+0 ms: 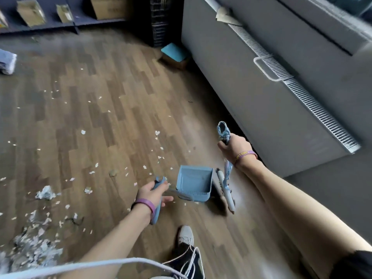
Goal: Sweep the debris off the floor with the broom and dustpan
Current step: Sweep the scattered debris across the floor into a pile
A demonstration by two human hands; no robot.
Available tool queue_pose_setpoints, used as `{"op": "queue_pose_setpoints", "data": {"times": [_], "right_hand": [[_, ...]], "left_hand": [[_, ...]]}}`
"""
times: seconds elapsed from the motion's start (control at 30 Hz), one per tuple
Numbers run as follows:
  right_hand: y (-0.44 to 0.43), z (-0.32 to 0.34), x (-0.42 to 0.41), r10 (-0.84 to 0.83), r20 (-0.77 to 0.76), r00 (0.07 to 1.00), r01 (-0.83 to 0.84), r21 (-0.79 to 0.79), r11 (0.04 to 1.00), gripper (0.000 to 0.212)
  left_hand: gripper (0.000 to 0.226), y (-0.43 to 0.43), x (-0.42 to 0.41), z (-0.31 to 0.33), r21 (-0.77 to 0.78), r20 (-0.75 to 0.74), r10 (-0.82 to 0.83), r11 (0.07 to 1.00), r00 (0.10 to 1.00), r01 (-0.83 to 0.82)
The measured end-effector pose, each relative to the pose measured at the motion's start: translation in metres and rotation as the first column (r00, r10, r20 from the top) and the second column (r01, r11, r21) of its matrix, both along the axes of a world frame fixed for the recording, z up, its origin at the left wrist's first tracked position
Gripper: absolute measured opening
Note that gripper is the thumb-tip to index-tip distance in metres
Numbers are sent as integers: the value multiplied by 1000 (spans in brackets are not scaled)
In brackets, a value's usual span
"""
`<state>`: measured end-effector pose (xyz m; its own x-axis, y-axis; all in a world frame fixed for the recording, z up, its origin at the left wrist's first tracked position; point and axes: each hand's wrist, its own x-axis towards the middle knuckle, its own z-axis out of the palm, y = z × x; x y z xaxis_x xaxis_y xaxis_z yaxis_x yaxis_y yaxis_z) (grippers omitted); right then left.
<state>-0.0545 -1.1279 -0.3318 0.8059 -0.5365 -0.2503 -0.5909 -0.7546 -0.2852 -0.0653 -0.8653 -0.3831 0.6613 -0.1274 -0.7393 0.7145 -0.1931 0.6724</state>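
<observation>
- The left hand (153, 193) holds the blue dustpan (194, 185) by its long handle, the pan low over the wooden floor (120, 93).
- The right hand (237, 147) grips the broom (225, 190), its head just right of the pan.
- Pale paper debris (46, 193) lies scattered to the left, heaped thickest at the lower left.
- A grey cabinet (251, 101) stands on the right.

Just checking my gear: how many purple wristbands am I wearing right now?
2. The left wristband sits behind the left hand gripping the dustpan; the right wristband behind the right hand gripping the broom.
</observation>
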Motion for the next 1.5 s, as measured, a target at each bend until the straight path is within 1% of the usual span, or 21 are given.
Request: {"op": "queue_pose_setpoints", "data": {"times": [0.13, 0.23, 0.37, 0.47, 0.53, 0.63, 0.77, 0.97, 1.1, 1.27, 1.37, 1.43, 1.5], "right_hand": [[-50, -30, -7, 4, -88, 996, -2, 13, 1000, 23], [-61, -56, -8, 1, -152, 988, 4, 38, 999, 24], [-44, -91, -4, 13, -204, 979, 13, 126, 992, 27], [-13, -108, 9, 3, -184, 983, 42, 239, 970, 23], [17, -114, 23, 43, -184, 982, 14, 296, 955, 22], [73, -119, 46, 96, -197, 976, -25, 335, 942, 18], [168, -132, 73, 143, -203, 969, -62, 360, 931, 26], [352, -131, 121, 216, -143, 966, -148, 378, 914, 27], [487, -118, 161, 327, -92, 941, -257, 439, 861, 28], [635, -89, 183, 507, -17, 862, -419, 539, 731, 29], [695, -68, 188, 601, 36, 799, -508, 575, 641, 24], [718, -54, 193, 618, 67, 783, -535, 579, 615, 23], [729, -45, 200, 610, 79, 788, -535, 578, 616, 25]], "left_hand": [[6, -45, 0, -8, 0, -55, -34, 999, 998, 34], [4, -59, 4, -12, 10, -66, -45, 999, 997, 46], [5, -50, 8, -23, 38, -70, -57, 998, 996, 59], [4, -27, 13, -34, 64, -82, -12, 998, 997, 18], [3, -7, 17, -40, 74, -84, 13, 997, 996, -6], [6, 31, 25, -47, 75, -76, 48, 996, 996, -42], [8, 103, 43, -57, 79, -88, 112, 991, 990, -105], [9, 259, 77, -55, 122, -67, 194, 975, 979, -185], [14, 368, 97, -41, 178, -30, 266, 950, 964, -256], [16, 470, 99, -28, 253, 24, 439, 866, 898, -431], [19, 511, 93, -25, 329, 114, 521, 784, 846, -527], [18, 527, 90, -18, 354, 152, 554, 743, 819, -568], [19, 537, 89, -13, 361, 177, 564, 725, 807, -586]]}}
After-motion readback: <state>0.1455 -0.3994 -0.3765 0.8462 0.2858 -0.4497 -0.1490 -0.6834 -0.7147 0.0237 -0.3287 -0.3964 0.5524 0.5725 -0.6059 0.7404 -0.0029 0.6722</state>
